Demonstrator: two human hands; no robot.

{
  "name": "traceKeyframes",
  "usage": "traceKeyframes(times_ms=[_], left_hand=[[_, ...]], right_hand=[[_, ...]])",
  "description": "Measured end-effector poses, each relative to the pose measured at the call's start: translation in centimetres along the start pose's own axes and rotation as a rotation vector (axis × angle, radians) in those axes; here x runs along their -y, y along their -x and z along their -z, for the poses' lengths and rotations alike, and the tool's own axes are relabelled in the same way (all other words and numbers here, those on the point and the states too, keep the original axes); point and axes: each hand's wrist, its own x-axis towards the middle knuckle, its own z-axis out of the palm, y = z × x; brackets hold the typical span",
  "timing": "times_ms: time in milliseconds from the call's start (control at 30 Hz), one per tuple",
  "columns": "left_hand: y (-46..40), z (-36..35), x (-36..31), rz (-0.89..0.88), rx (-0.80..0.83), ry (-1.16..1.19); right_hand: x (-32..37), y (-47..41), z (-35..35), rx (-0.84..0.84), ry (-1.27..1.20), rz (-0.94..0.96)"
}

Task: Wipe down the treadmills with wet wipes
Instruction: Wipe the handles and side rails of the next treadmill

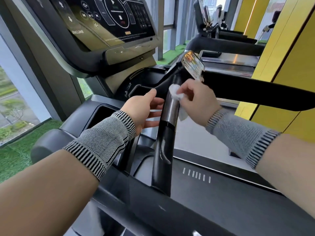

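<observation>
Daylight comes through tall glass windows (10,99) with grey frames on the left, green artificial turf (15,157) lines the floor beneath them, and a yellow wall (289,68) runs along the right toward blurred figures (218,14) far back.

Left hand (143,111) left of handlebar post (168,114), right hand (199,101) right, console (109,26) behind.

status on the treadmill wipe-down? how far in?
Done: wet streaks on the lower black handlebar suggest it has been wiped. In hand: right hand presses the wet wipe on the metal grip; left hand is open beside it. Left: console shows no wiping signs; neighbouring treadmill looks untouched.
</observation>
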Motion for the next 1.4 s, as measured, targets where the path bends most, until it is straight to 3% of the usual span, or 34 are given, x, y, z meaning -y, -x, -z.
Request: traceKeyframes(times_ms=[100,200,367,500,667,800,933,967,1067,1100,1200,1267,1333,1400], left_hand=[[0.4,-0.1,0.2,-0.008,-0.005,0.002],[1.0,-0.1,0.5,-0.002,-0.001,0.002],[2.3,1.1,0.9,0.015,0.029,-0.010],[4.2,1.9,1.4,0.051,0.057,0.043],[6.4,2.5,2.0,0.111,0.070,0.092],[7.9,2.2,2.7,0.149,0.086,0.093],[8.6,2.6,3.4,0.174,0.080,0.119],[8.7,2.6,3.5,0.183,0.083,0.128],[9.3,2.7,3.8,0.213,0.091,0.155],[9.5,2.8,3.9,0.217,0.098,0.157],[9.8,3.1,4.0,0.218,0.094,0.160],[9.9,3.1,4.0,0.223,0.089,0.169],[10.1,3.0,4.1,0.222,0.082,0.177],[10.2,3.0,4.0,0.202,0.075,0.189]], right_hand=[[0.1,3.1,-0.5,0.073,-0.043,0.152],[-0.3,2.8,-0.6,-0.009,-0.077,0.099],[0.6,5.8,-0.2,0.147,0.029,0.505],[0.1,4.7,0.2,0.048,0.119,0.505],[1.7,7.7,-0.2,0.308,0.114,0.865],[1.3,6.3,0.2,0.216,0.134,0.768],[1.8,9.3,0.1,0.402,0.206,0.939],[1.8,8.7,0.3,0.395,0.209,0.908],[1.3,7.1,0.4,0.212,0.165,0.749],[1.4,7.8,0.3,0.264,0.156,0.742],[1.9,10.4,0.1,0.452,0.240,0.966],[1.7,8.3,0.4,0.384,0.263,0.924],[1.9,6.1,0.8,0.193,0.257,0.811],[2.5,6.8,0.5,0.251,0.304,0.898]])
